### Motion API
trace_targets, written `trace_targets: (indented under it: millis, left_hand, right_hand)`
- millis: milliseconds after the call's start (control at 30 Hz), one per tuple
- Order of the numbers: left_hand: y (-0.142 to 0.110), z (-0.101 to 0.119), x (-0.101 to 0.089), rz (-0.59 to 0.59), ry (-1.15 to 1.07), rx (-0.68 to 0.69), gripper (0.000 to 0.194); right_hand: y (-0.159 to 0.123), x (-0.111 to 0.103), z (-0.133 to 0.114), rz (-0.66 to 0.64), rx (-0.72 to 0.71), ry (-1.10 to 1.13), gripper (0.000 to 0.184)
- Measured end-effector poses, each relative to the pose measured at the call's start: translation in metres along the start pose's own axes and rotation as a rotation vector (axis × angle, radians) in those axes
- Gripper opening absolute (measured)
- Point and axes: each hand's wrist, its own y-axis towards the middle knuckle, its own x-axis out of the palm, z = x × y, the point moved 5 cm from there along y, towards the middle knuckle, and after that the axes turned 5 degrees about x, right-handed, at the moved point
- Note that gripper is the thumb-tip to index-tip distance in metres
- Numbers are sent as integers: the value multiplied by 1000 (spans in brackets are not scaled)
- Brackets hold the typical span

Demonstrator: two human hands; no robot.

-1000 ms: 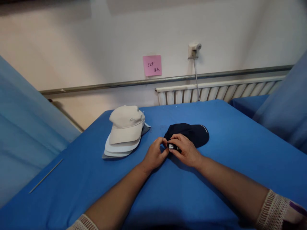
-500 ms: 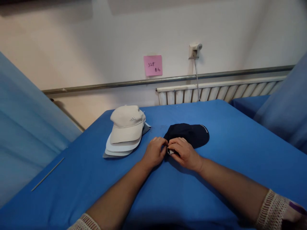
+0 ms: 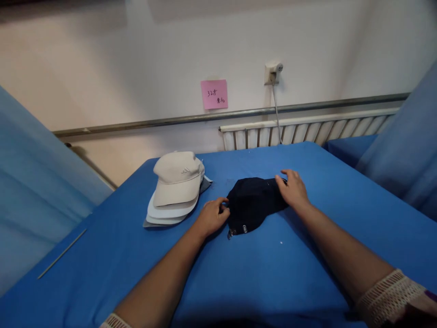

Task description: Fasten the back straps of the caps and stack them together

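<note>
Cap point(image 3: 249, 202), navy, soft crown, metal fittings point(image 3: 245, 229) below

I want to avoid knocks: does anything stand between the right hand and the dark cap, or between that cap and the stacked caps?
Nothing visible separates the right hand from the dark cap. Toward the stacked caps, the left hand stands in the near part of the gap, at the dark cap's edge.

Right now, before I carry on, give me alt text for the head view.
Two bare hands, left and right, at opposite ends of a dark cap on a blue-covered table, beside stacked pale caps.
</note>
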Motion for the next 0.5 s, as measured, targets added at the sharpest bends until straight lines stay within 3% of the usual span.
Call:
trace_targets:
  millis: [67,133,233,333,400,500]
  left_hand:
    - [-3,2,5,15,-100,-21,43]
    - [-5,0,11,34,-273,-56,54]
    - [-4,-7,16,92,-649,-159,57]
    - [0,-17,6,262,-1129,-244,49]
    - [3,-23,-3,340,-1393,-277,37]
    - [2,-31,-8,367,-1524,-382,24]
  right_hand:
    - [15,4,35,-90,303,26,39]
    - [16,11,57,-242,572,206,35]
    - [2,24,62,-518,868,570,30]
    - [-5,29,54,-671,922,782,19]
    - [0,26,52,-612,866,864,16]
    - [14,16,52,-416,754,950,18]
